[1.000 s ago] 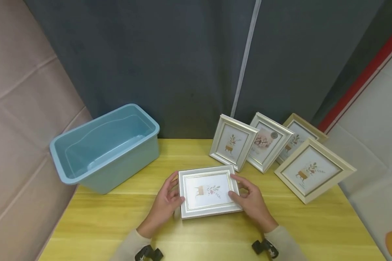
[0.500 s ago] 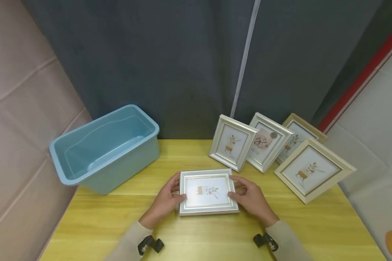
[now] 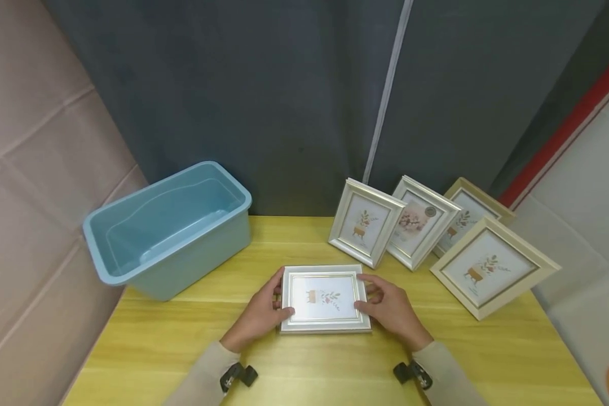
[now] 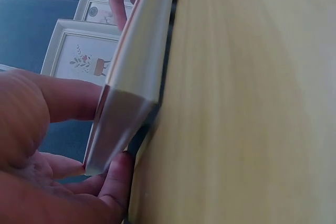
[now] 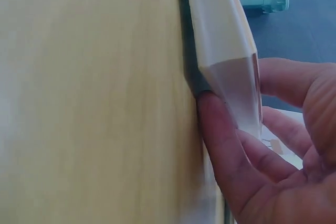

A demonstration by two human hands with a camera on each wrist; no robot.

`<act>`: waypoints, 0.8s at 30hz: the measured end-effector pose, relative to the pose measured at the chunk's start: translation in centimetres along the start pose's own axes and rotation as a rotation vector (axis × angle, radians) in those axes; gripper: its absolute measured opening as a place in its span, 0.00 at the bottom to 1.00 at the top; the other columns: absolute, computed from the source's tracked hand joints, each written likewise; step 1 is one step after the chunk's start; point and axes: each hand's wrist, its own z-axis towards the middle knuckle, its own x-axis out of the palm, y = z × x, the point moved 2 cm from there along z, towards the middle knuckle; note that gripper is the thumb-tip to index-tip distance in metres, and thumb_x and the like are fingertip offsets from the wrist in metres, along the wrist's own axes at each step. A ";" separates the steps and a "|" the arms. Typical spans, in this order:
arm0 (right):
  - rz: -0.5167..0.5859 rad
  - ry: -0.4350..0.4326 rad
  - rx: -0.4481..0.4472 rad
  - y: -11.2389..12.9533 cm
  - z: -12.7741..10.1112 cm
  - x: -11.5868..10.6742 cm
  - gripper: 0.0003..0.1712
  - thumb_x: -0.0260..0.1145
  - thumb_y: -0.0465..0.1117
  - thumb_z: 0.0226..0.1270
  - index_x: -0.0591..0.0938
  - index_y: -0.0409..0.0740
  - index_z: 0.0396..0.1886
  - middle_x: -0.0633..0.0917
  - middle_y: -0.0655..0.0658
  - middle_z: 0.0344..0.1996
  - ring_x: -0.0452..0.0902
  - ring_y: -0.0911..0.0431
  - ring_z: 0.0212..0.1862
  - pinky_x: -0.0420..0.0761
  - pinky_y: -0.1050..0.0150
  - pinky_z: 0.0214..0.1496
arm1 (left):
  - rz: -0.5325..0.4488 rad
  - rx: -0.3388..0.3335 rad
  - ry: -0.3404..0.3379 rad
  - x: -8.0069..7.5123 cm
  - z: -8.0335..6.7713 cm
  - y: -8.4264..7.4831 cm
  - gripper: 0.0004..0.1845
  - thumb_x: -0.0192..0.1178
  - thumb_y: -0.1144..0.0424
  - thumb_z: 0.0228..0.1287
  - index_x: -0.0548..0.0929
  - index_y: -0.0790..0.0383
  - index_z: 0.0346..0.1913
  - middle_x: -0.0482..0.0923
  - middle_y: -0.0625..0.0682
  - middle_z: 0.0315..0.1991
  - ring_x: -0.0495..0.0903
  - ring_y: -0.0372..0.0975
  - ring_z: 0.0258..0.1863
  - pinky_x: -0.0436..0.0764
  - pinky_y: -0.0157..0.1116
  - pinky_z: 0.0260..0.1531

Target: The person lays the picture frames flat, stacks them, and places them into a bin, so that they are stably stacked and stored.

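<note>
A white picture frame [image 3: 325, 299] with a small plant print lies face up on the yellow wooden table [image 3: 182, 338]. My left hand [image 3: 260, 313] grips its left edge, thumb on top and fingers underneath. My right hand [image 3: 389, 307] grips its right edge the same way. In the left wrist view the frame [image 4: 137, 72] shows edge-on, with my left hand [image 4: 63, 145] curled round its corner. In the right wrist view the frame's corner [image 5: 226, 56] sits between my right hand's fingers [image 5: 231, 150] and thumb.
An empty light blue plastic bin [image 3: 167, 225] stands at the back left, overhanging the table's left edge. Several more framed prints [image 3: 367, 221] lean upright at the back right, the largest one [image 3: 492, 265] nearest the right edge. A dark curtain hangs behind.
The frame has come down from a slight tilt to lie flat on the table, a little nearer to me. Both hands kept their hold on its sides.
</note>
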 end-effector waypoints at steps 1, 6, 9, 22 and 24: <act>-0.021 -0.003 -0.001 0.0 0.0 0.0 0.37 0.83 0.43 0.58 0.83 0.54 0.69 0.90 0.41 0.47 0.83 0.57 0.39 0.84 0.62 0.40 | 0.013 0.000 -0.001 0.0 0.0 0.0 0.54 0.71 0.67 0.67 0.49 0.49 0.87 0.74 0.60 0.66 0.80 0.47 0.53 0.85 0.40 0.49; -0.094 -0.011 -0.018 0.3 0.0 -0.3 0.37 0.84 0.46 0.57 0.84 0.53 0.68 0.90 0.44 0.47 0.82 0.58 0.38 0.82 0.64 0.39 | 0.101 0.010 -0.007 -0.2 0.2 0.1 0.53 0.74 0.62 0.66 0.52 0.49 0.87 0.72 0.60 0.72 0.81 0.47 0.57 0.86 0.42 0.52; -0.101 -0.009 -0.022 0.3 0.1 -0.4 0.37 0.84 0.45 0.57 0.84 0.51 0.68 0.89 0.43 0.50 0.81 0.59 0.36 0.81 0.65 0.37 | 0.125 0.004 -0.020 -0.4 0.4 0.1 0.53 0.76 0.60 0.64 0.55 0.47 0.86 0.73 0.60 0.70 0.82 0.45 0.53 0.86 0.40 0.49; -0.141 0.024 -0.002 0.5 0.6 -0.4 0.35 0.84 0.46 0.58 0.85 0.48 0.66 0.87 0.41 0.53 0.76 0.58 0.32 0.77 0.65 0.32 | 0.149 0.004 -0.061 -0.6 0.6 -0.2 0.43 0.80 0.61 0.58 0.74 0.48 0.77 0.70 0.59 0.75 0.76 0.41 0.41 0.81 0.34 0.35; -0.138 0.033 0.002 0.6 0.6 -0.5 0.34 0.83 0.47 0.59 0.85 0.49 0.66 0.87 0.41 0.53 0.76 0.58 0.32 0.78 0.65 0.32 | 0.154 -0.007 -0.062 -0.6 0.6 -0.5 0.44 0.81 0.61 0.57 0.74 0.48 0.77 0.71 0.59 0.74 0.77 0.41 0.40 0.81 0.34 0.34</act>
